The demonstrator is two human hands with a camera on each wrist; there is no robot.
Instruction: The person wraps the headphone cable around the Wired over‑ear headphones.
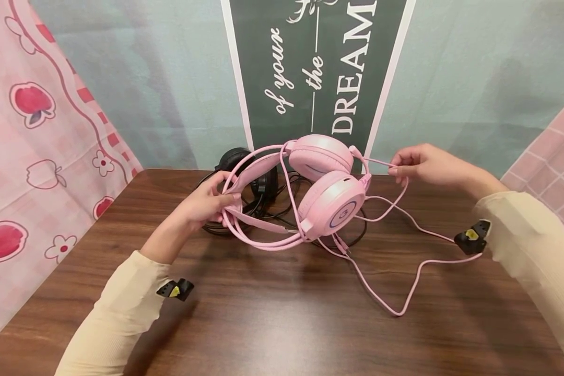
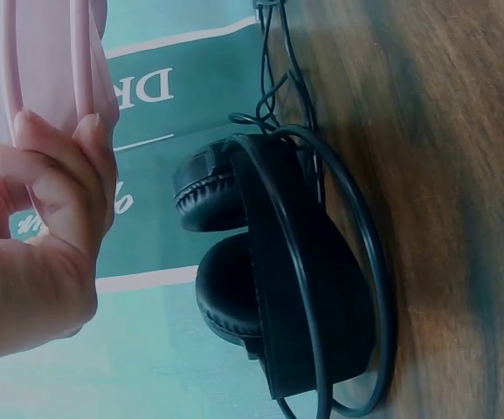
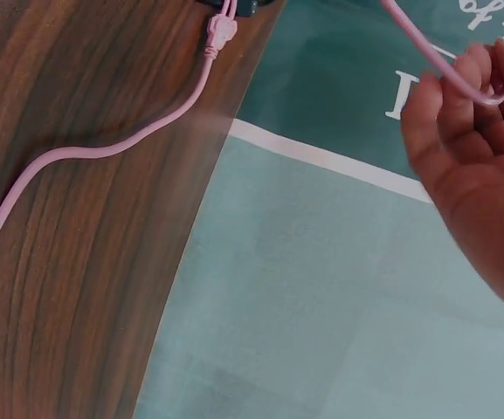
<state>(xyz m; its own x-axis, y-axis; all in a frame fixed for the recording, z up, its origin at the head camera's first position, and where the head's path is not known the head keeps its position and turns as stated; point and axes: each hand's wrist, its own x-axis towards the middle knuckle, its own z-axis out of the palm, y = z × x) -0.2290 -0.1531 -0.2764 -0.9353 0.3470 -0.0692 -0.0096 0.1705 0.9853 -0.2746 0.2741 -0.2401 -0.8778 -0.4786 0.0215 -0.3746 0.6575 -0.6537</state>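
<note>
My left hand [image 1: 209,201] grips the headband of the pink headphones [image 1: 342,204] and holds them up above the table, ear cups toward the right. In the left wrist view, its fingers curl round the pink headband [image 2: 46,52]. Off to the right, my right hand [image 1: 422,164] pinches the thin pink cable [image 1: 378,162] between thumb and fingers. The right wrist view shows this cable [image 3: 435,57] bending at the fingertips. More of the cable lies in loose bends on the table. Behind the pink pair stand black headphones [image 1: 265,185], partly hidden by the headband.
A dark wooden table [image 1: 263,313] runs back to a teal cloth backdrop with a lettered dark green panel [image 1: 282,62]. Black cable [image 1: 274,215] lies tangled around the black headphones. A pink apple-print curtain [image 1: 33,136] hangs at the left, pink tile pattern [image 1: 552,162] at the right.
</note>
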